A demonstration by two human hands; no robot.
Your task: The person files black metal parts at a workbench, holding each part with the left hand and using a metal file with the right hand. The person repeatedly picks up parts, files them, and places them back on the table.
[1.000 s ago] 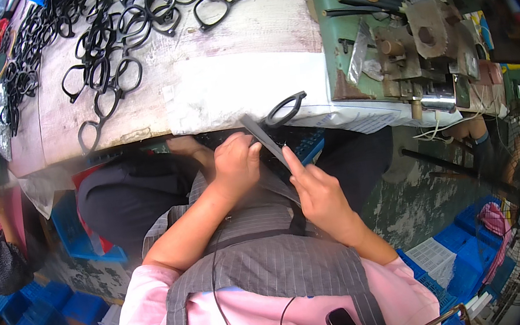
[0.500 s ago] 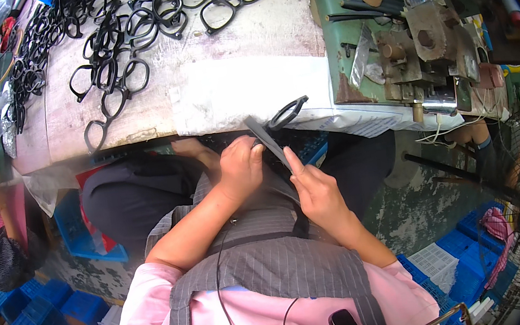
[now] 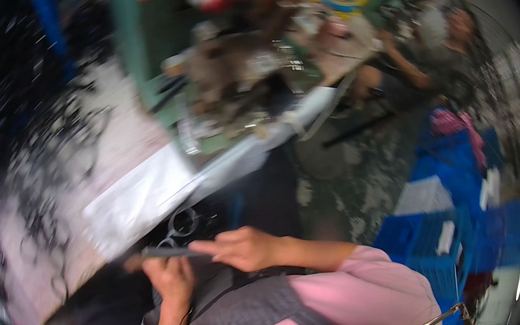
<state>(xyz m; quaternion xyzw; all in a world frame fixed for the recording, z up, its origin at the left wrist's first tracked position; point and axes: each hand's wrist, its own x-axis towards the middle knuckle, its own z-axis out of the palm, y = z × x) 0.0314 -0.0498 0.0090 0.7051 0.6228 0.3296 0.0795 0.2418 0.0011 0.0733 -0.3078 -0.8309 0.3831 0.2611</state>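
The picture is smeared by motion. My left hand (image 3: pixel 171 280) is closed on a dark eyeglass frame (image 3: pixel 172 230), whose round rim sticks up past the fingers toward the table edge. My right hand (image 3: pixel 245 248) grips a flat grey bar that looks like a file (image 3: pixel 176 251), with a finger stretched along it. That bar lies across the top of my left hand, against or close to the glasses. Blur hides where the two touch. Both hands are over my lap, just in front of the table.
A white sheet (image 3: pixel 145 195) covers the table's near edge. Many black eyeglass frames (image 3: pixel 37 137) heap at the left. A metal clamping device (image 3: pixel 234 76) stands on the green bench beyond. Blue crates (image 3: pixel 424 242) sit at the right, and another person (image 3: pixel 451 56) sits farther off.
The view has swung right, bringing the other person and a yellow fan into sight. Both hands still hold the eyeglass frame and the file-like bar, which now lies closer to level in the picture.
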